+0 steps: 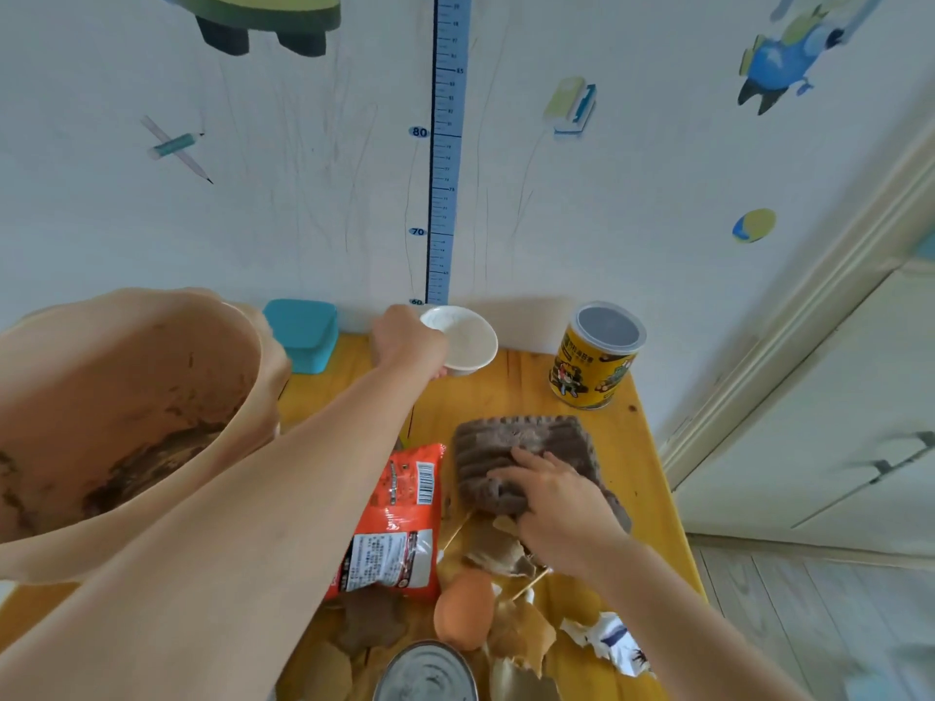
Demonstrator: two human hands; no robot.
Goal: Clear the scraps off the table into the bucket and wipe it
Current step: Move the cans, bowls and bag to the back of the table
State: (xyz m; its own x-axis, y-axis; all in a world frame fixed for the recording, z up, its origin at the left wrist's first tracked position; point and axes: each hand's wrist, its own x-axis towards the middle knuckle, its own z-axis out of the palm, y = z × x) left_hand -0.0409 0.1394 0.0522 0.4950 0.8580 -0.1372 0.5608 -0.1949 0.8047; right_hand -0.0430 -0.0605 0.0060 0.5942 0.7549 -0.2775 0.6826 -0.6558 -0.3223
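My left hand reaches to the back of the yellow wooden table and grips the left rim of a white bowl. With its fingers spread, my right hand rests on a brown-grey ribbed cloth at mid table. A peach plastic bucket with dark scraps inside stands close at the left. Scraps lie near the front: an orange snack wrapper, a brown egg, dry brown peels, thin sticks and torn paper.
A yellow printed can with a clear lid stands at the back right and a teal box at the back left by the wall. An open tin sits at the front edge. White cabinet doors lie to the right.
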